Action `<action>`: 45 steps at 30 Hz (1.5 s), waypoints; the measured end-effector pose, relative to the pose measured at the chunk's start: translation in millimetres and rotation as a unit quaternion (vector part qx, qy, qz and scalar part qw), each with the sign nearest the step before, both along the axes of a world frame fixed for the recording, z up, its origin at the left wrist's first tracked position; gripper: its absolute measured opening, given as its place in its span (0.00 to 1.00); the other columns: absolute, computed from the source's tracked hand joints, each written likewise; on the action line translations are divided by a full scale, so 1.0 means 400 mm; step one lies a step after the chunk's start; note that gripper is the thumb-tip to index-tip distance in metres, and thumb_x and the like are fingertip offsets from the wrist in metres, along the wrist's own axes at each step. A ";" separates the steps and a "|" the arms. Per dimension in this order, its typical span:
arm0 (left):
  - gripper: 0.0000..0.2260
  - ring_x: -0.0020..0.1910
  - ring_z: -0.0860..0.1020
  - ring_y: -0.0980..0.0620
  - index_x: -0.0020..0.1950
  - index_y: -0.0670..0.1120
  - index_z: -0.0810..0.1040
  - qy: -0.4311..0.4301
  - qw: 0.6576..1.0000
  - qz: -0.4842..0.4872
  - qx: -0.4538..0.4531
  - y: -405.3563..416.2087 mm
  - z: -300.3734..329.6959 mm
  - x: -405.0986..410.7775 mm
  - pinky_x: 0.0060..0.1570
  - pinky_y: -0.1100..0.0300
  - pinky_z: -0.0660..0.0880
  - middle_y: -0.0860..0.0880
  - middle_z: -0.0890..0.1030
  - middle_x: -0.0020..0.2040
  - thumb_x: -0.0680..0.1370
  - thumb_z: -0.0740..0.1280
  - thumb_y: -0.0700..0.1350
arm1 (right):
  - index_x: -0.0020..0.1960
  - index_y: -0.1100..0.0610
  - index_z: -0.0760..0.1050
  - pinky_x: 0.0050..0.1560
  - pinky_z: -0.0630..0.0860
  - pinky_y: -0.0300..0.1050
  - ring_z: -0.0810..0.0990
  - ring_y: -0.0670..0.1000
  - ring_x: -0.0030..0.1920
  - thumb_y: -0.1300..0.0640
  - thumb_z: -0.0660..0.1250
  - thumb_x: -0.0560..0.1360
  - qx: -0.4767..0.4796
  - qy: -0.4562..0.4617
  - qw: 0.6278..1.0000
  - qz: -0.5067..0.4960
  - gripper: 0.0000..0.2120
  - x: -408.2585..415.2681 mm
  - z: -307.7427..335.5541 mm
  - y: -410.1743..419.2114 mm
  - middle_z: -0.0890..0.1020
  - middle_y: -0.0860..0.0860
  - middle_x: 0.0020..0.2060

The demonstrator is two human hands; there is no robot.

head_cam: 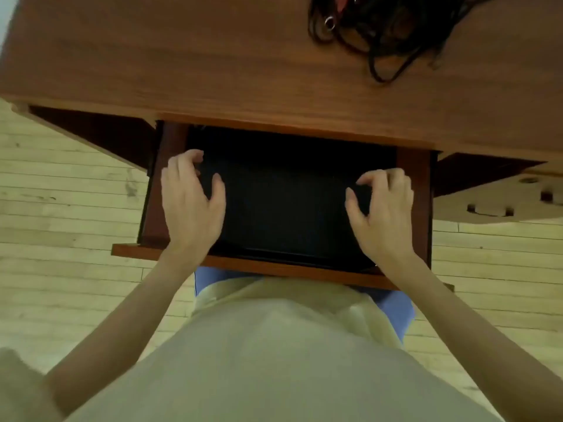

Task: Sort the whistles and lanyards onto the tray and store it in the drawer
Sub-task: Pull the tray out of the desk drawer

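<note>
item: black tray (pixel 286 208), lying flat inside the open drawer (pixel 414 178) of a wooden desk (pixel 182 56). its long axis runs left to right, parallel to the drawer front; its short axis runs near to far. its far edge sits in shadow under the desk top and cannot be made out. no whistle or lanyard can be told on its dark surface.

left hand (pixel 190 202): over the left end of the tray, fingers curled down at its far-left part, thumb spread toward the middle. whether the fingertips pinch the tray's edge or only rest on it cannot be told.

right hand (pixel 382 211): over the right end of the tray, fingers hooked downward, thumb spread toward the middle. same doubt as to actual hold.

key relation: the tray lies directly between and beneath both hands, one hand at each end of the long axis, neither plainly nearer. judged so, a lift would come straight up and toward the near side, clear of the drawer front.

item: tangle of black lanyards (pixel 393 32), with a metal ring (pixel 329 23) showing, on the desk top at the far right, well apart from the tray. whistles cannot be picked out there.

status, as a judgement: the sorting looks not yet done, since the lanyards are on the desk and not on the tray.
</note>
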State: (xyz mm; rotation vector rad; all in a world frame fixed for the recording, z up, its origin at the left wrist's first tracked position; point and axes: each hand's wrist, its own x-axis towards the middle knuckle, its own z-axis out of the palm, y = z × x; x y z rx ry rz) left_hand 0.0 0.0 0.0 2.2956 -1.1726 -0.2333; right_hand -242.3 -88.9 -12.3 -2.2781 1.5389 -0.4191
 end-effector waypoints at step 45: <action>0.14 0.50 0.77 0.40 0.54 0.38 0.79 -0.018 0.992 0.095 -0.076 0.222 -0.087 0.091 0.46 0.52 0.71 0.40 0.80 0.49 0.82 0.56 0.41 | 0.66 0.64 0.65 0.48 0.67 0.49 0.74 0.65 0.58 0.53 0.59 0.79 -0.015 -0.039 0.991 -0.126 0.20 -0.097 -0.027 0.150 0.74 0.63 0.61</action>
